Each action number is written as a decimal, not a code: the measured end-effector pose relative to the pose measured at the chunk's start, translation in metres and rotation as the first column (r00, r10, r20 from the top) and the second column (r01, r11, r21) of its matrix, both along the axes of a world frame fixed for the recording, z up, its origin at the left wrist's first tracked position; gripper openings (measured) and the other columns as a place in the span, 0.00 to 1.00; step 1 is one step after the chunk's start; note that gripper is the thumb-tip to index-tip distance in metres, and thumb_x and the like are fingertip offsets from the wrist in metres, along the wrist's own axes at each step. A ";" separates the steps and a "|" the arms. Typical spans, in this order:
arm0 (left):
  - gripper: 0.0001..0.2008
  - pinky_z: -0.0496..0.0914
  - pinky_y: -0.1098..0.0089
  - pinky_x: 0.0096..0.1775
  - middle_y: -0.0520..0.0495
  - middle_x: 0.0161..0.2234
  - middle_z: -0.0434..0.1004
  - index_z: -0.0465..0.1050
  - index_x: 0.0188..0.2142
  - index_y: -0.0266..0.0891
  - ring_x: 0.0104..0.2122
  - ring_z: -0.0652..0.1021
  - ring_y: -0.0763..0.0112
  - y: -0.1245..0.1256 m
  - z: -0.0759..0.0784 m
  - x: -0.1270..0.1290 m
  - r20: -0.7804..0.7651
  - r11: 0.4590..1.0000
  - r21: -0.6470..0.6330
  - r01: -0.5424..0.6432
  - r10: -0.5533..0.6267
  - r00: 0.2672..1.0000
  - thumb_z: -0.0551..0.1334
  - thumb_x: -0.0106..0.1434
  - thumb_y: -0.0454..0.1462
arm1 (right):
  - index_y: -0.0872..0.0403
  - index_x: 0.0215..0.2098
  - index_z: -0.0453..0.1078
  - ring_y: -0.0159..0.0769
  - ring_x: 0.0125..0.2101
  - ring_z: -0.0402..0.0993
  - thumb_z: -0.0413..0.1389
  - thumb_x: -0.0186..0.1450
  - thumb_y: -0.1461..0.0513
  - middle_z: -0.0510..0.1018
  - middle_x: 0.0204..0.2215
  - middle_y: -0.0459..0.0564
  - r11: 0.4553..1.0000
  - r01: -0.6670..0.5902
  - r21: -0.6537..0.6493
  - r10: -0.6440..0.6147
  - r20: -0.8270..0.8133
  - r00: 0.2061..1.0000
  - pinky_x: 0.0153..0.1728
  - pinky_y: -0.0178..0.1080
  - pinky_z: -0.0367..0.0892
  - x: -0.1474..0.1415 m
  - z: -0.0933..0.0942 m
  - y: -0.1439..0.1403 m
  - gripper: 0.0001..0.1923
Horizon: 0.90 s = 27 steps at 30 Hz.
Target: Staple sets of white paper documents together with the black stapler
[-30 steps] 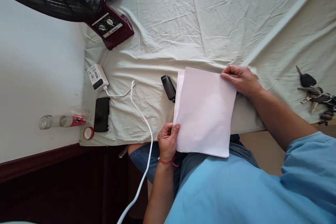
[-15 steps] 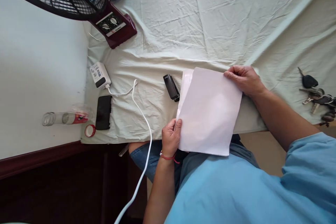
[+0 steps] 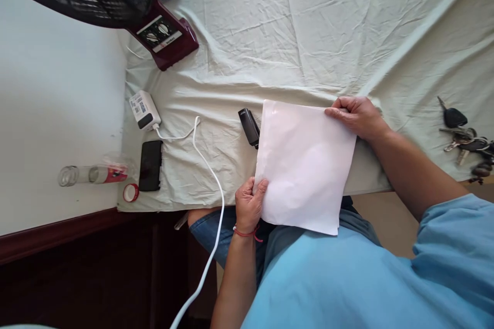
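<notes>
A few sheets of white paper (image 3: pixel 303 169) lie one over another between my hands, above the front edge of the table and my lap. My left hand (image 3: pixel 250 205) grips their left edge, thumb on top and fingers underneath. At the upper right corner my right hand (image 3: pixel 355 115) pinches the paper between thumb and fingers. Just left of the sheets lies a black stapler (image 3: pixel 249 127) on the cloth; the paper's edge covers its lower end.
Left on the pale tablecloth (image 3: pixel 216 92) are a white box (image 3: pixel 144 110) with a cable (image 3: pixel 210 167), a black phone (image 3: pixel 150 165), a red lid (image 3: pixel 130 193) and a glass bottle (image 3: pixel 90 175). A fan (image 3: pixel 165 36) stands behind them. Keys (image 3: pixel 459 133) lie at the right.
The top sheet's upper left corner has shifted left and now lines up closely with the sheets beneath, which showed more before. Both hands keep their hold.
</notes>
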<state>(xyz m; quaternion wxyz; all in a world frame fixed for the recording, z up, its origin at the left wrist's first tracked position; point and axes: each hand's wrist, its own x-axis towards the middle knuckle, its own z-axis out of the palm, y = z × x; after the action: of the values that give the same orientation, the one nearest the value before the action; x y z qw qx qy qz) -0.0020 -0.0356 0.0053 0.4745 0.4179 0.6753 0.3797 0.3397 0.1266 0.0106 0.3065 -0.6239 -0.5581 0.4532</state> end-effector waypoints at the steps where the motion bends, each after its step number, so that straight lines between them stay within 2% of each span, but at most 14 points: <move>1: 0.25 0.67 0.72 0.33 0.53 0.27 0.73 0.78 0.29 0.38 0.29 0.69 0.72 0.000 -0.001 -0.001 0.003 1.000 0.002 0.000 0.000 1.000 0.75 0.65 0.56 | 0.48 0.28 0.71 0.31 0.23 0.52 0.69 0.66 0.45 0.60 0.20 0.41 1.000 -0.009 0.002 0.009 -0.001 1.000 0.27 0.41 0.50 0.000 -0.001 0.000 0.20; 7: 0.28 0.69 0.73 0.34 0.53 0.28 0.76 0.79 0.30 0.38 0.30 0.72 0.72 -0.003 -0.008 -0.001 0.037 0.999 0.036 -0.037 0.035 0.999 0.77 0.62 0.61 | 0.48 0.37 0.77 0.36 0.29 0.63 0.67 0.66 0.48 0.74 0.29 0.46 0.997 -0.053 0.057 0.054 -0.015 0.998 0.30 0.41 0.59 0.002 -0.003 0.002 0.14; 9: 0.29 0.70 0.73 0.34 0.53 0.27 0.76 0.78 0.29 0.39 0.29 0.72 0.73 -0.003 -0.010 0.001 0.067 0.994 0.053 -0.098 0.094 0.993 0.78 0.61 0.62 | 0.48 0.35 0.75 0.36 0.29 0.63 0.67 0.67 0.47 0.72 0.28 0.46 0.997 -0.016 0.072 0.015 0.025 1.000 0.29 0.42 0.58 0.003 -0.003 0.002 0.16; 12: 0.30 0.72 0.73 0.34 0.52 0.28 0.78 0.78 0.30 0.39 0.29 0.73 0.73 -0.003 -0.013 0.004 0.129 0.979 0.064 -0.196 0.187 0.974 0.79 0.58 0.63 | 0.49 0.28 0.68 0.34 0.26 0.58 0.65 0.70 0.43 0.66 0.24 0.45 0.999 0.012 0.048 -0.014 0.037 0.999 0.27 0.42 0.53 0.003 -0.003 0.001 0.24; 17: 0.30 0.71 0.74 0.33 0.52 0.27 0.77 0.77 0.29 0.39 0.29 0.72 0.73 -0.001 -0.011 0.004 0.083 0.982 0.073 -0.173 0.167 0.982 0.78 0.59 0.63 | 0.49 0.25 0.64 0.32 0.24 0.53 0.65 0.69 0.39 0.61 0.22 0.44 0.999 0.026 0.033 -0.024 -0.036 0.999 0.26 0.42 0.49 0.004 -0.008 0.000 0.30; 22: 0.31 0.70 0.73 0.32 0.52 0.27 0.76 0.77 0.29 0.39 0.29 0.72 0.72 0.002 -0.007 0.005 0.064 0.985 0.079 -0.152 0.147 0.987 0.77 0.60 0.64 | 0.49 0.27 0.64 0.33 0.26 0.55 0.66 0.68 0.45 0.61 0.23 0.44 0.998 -0.031 0.050 0.032 -0.012 0.999 0.27 0.41 0.51 0.006 -0.010 0.002 0.23; 25: 0.30 0.70 0.73 0.33 0.52 0.28 0.77 0.78 0.30 0.39 0.30 0.72 0.71 0.002 -0.006 0.006 0.056 0.984 0.082 -0.156 0.151 0.987 0.77 0.60 0.63 | 0.49 0.32 0.72 0.35 0.28 0.60 0.66 0.66 0.49 0.67 0.27 0.45 0.995 -0.059 0.078 0.061 -0.016 0.998 0.29 0.40 0.56 0.006 -0.010 0.003 0.15; 27: 0.29 0.71 0.72 0.34 0.52 0.28 0.77 0.78 0.30 0.39 0.30 0.72 0.71 0.002 -0.007 0.006 0.053 0.984 0.082 -0.156 0.152 0.987 0.77 0.61 0.62 | 0.49 0.36 0.75 0.36 0.30 0.64 0.66 0.67 0.49 0.71 0.29 0.46 0.995 -0.032 0.093 0.033 -0.013 0.999 0.30 0.41 0.58 0.005 -0.009 0.003 0.13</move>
<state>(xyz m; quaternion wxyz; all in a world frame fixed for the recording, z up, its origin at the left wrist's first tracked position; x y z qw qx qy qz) 0.0035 -0.0337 -0.0019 0.4408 0.3756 0.6775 0.4535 0.3445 0.1299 0.0012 0.3317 -0.5966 -0.5863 0.4361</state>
